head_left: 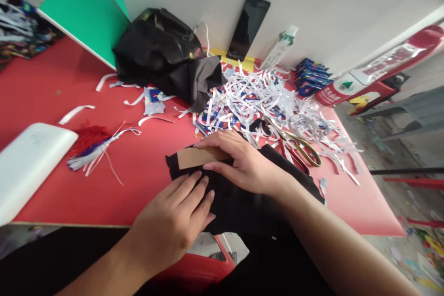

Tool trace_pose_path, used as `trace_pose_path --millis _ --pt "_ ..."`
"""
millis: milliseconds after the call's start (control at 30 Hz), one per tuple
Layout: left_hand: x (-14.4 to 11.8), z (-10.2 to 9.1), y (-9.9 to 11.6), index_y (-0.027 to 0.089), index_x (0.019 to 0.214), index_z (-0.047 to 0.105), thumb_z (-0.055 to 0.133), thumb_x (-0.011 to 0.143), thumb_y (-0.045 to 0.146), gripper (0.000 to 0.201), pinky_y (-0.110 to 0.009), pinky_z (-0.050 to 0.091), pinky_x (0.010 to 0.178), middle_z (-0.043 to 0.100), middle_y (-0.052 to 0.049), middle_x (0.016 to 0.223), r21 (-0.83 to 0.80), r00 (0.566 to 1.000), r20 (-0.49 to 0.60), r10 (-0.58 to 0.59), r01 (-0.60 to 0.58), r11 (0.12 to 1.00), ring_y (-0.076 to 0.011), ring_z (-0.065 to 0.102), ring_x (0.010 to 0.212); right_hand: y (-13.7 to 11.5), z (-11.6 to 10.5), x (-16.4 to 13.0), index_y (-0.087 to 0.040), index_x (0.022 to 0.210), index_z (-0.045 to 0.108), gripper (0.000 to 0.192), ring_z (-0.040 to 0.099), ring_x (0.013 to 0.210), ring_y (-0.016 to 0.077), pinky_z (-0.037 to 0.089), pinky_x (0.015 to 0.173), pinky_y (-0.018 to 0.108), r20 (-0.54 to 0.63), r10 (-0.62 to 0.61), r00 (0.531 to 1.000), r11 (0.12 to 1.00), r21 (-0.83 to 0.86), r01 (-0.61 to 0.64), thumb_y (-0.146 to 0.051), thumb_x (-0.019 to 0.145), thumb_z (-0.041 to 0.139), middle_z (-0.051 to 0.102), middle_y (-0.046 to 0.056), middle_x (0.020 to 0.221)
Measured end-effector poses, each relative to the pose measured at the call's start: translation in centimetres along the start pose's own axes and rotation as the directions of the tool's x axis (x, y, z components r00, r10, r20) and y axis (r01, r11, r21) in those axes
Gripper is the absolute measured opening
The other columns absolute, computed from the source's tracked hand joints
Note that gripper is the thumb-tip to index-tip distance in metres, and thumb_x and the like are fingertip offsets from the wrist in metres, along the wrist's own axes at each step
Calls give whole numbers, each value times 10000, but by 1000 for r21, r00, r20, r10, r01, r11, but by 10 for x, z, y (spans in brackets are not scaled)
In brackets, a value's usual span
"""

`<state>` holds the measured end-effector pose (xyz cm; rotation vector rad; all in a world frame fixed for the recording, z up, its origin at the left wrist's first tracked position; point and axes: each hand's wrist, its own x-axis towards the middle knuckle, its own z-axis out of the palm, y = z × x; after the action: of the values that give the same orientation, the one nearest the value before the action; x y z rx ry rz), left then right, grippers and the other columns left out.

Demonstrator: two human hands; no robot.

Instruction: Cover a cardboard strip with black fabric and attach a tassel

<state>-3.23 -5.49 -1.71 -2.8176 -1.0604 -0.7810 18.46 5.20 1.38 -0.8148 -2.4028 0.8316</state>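
A black cloth [243, 212] lies at the table's front edge and hangs over it. On top of it rests a flat brown cardboard strip [194, 157]. My right hand [239, 159] grips the strip between thumb and fingers, covering its right end. Next to the strip's lower edge, my left hand [173, 215] presses the cloth with fingers stretched out and holds nothing. Just beyond my right hand lie scissors with gold-coloured handles [316, 159], partly among paper strips.
White shredded paper strips [256, 97] pile on the red table [114, 199]. Behind stand a black bag [156, 46], a phone [249, 25] against the wall and a carton [280, 48]. A white power bank-like block [31, 166] and a tassel-like bundle [93, 150] lie left.
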Motion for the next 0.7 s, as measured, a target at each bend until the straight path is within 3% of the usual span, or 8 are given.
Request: trace_pose_path --millis 133,367,700 --pt "-6 4 -2 87 1231 771 666 1038 260 279 -493 606 1045 782 -198 1300 -54 998 47 -41 43 998 -355 729 1247 6 8 2 -233 1387 683 325 648 1198 289 497 1062 484 77 -2 997 997 -80 8 -329 1079 642 716 119 1316" --pt "-5 -1 -1 80 1194 783 659 1042 250 259 -463 621 1036 815 -181 1194 -40 999 38 -39 41 998 -334 760 1191 14 27 2 -218 1383 716 339 625 1161 308 486 1047 515 82 4 997 987 -161 10 -334 1075 632 705 133 1267" --pt "-7 -1 -2 99 1224 770 635 1064 279 277 -454 614 1068 802 -165 1279 -51 997 52 -58 60 997 -317 743 1247 14 27 2 -248 1375 730 336 619 1151 312 507 1025 526 92 21 996 981 -195 -3 -370 1080 624 702 130 1266"
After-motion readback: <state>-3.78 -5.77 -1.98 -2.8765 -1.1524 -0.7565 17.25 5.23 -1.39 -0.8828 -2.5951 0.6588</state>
